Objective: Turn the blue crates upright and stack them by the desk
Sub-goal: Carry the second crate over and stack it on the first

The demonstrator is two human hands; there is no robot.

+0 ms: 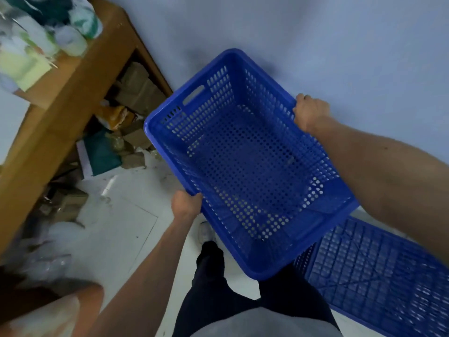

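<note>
I hold a blue perforated crate [245, 164] upright in the air above the floor, its open top facing me. My left hand [185, 203] grips its near-left rim. My right hand [308, 113] grips the far-right rim. A second blue crate [379, 271] lies upside down on the floor at the lower right, its ribbed bottom facing up, partly hidden behind the held crate and my right arm. The wooden desk [70, 93] runs along the left side.
Cardboard boxes [136, 91] and a teal packet [102, 154] are piled under the desk. Bottles and bags [36, 37] crowd its top. White floor tiles [126, 215] lie between desk and crate, a pale blue wall [315, 32] behind. My legs and a shoe [206, 232] are below.
</note>
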